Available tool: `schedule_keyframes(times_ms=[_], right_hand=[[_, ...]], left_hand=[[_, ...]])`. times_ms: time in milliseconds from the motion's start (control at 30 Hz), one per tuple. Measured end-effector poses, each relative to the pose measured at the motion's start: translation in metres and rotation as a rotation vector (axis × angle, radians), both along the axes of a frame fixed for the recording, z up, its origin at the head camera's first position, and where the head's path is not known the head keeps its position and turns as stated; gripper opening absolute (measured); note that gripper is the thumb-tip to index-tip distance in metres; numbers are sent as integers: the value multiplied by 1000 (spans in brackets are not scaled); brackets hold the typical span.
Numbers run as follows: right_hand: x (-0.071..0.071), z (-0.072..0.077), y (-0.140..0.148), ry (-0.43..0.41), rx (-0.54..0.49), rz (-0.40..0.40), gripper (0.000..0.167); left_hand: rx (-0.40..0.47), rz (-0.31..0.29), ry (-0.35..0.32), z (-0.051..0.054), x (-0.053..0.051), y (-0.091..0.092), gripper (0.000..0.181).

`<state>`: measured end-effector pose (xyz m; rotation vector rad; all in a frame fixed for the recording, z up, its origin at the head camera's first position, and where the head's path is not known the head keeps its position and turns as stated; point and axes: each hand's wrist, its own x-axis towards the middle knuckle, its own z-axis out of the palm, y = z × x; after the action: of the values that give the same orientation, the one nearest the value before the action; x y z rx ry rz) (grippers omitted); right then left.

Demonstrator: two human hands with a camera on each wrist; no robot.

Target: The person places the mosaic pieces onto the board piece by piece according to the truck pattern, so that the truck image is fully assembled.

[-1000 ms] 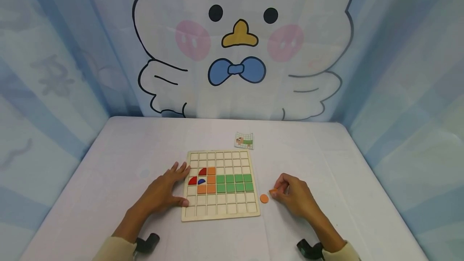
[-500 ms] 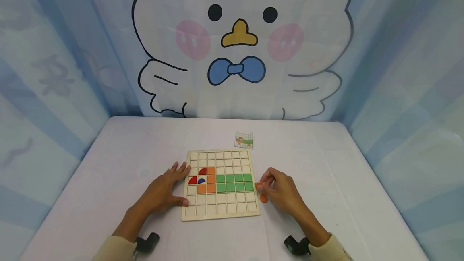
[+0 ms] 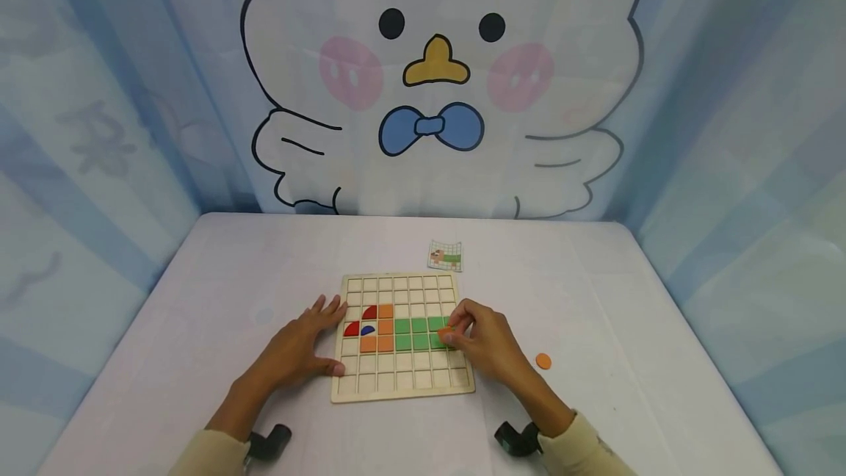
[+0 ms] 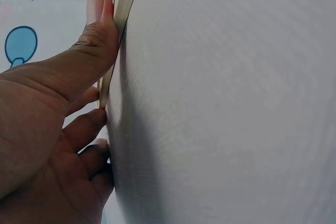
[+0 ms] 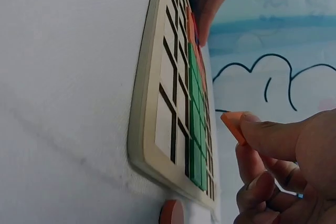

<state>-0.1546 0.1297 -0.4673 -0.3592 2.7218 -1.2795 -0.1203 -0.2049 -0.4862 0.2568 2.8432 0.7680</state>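
A wooden grid board lies on the table, holding green tiles, orange tiles, red rounded pieces and a blue piece. My left hand rests along its left edge, fingers and thumb spread. Over the right end of the green tiles, my right hand pinches a small orange piece between thumb and finger. In the right wrist view this piece has a pointed corner; its full shape is partly hidden. An orange disc lies by the board's corner, covered by the hand in the head view.
Another orange disc lies on the white tabletop to the right of my right hand. Behind the board sits a small picture card with a printed grid. A patterned curtain stands along the back and sides.
My right hand has carried the orange piece leftward from beside the board to over the green tiles. The farther disc has come into view; the nearer one is now covered. My left hand stays put.
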Motion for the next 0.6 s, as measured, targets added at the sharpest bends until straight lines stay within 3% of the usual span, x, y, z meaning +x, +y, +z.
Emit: schedule_keyframes(times_ms=[600], right_hand=[[-1, 4, -48, 31, -4, 158, 17]], left_hand=[[-10, -1, -4, 0, 0, 0, 111]])
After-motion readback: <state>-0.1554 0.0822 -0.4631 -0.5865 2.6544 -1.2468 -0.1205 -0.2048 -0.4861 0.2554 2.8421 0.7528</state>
